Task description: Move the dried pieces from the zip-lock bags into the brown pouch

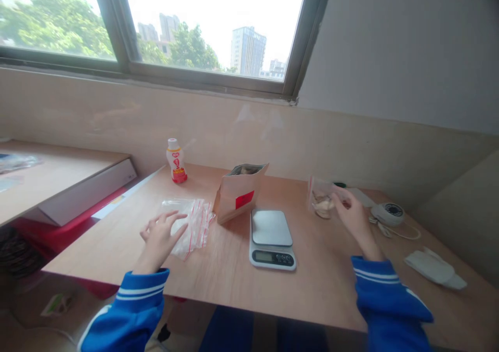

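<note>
My left hand point(159, 237), fingers apart and holding nothing, is at the near left side of several flat zip bags point(195, 227) with red seal lines. Whether it touches them I cannot tell. On the right, my right hand point(346, 206) pinches the edge of a clear zip bag point(315, 202) that has pale, slice-like pieces in its lower part. Between my hands a kitchen scale point(272, 228) lies with a bare metal plate; its display is unreadable. Behind the scale stands an open brown paper pouch point(237, 198) with a red label, something pale just visible inside its mouth.
A white and red bottle point(176, 162) stands at the back left. To the right lie a white round device point(388, 214) with a cable and a folded white cloth or tissue point(434, 268). A wall with a window point(218, 24) rises behind the wooden table point(230, 284).
</note>
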`<state>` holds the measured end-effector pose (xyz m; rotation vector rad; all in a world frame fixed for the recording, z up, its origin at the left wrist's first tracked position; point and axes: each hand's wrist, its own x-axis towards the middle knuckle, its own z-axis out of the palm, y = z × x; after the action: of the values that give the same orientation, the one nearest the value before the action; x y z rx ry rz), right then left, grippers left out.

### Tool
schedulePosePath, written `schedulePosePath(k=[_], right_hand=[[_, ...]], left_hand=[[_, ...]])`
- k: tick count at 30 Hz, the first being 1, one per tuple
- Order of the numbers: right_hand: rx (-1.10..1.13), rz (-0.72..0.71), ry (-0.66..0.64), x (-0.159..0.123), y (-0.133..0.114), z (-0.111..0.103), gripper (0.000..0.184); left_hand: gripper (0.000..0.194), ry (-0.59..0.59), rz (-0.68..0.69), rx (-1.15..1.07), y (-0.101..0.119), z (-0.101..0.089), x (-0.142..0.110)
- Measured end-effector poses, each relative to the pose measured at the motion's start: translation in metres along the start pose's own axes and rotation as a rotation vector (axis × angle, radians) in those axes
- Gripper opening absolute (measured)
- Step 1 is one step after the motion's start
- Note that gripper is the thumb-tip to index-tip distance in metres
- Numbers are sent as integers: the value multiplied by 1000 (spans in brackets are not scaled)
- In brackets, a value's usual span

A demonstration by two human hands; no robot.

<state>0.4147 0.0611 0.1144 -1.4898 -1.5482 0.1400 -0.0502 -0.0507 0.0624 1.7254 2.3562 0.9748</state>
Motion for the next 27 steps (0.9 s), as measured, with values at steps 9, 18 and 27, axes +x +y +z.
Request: schedulePosePath(k=[9,18,27], right_hand=[[782,394,-357,-133,-126,26,58],[773,504,-347,-172,-124,66,74],[714,208,-746,-181,-153,38,24]], left_hand=[[41,-296,-13,-877,121,0,-91],[35,-390,-129,-1068,118,9,-111],[34,-212,-189,-1122,136,18,-122]])
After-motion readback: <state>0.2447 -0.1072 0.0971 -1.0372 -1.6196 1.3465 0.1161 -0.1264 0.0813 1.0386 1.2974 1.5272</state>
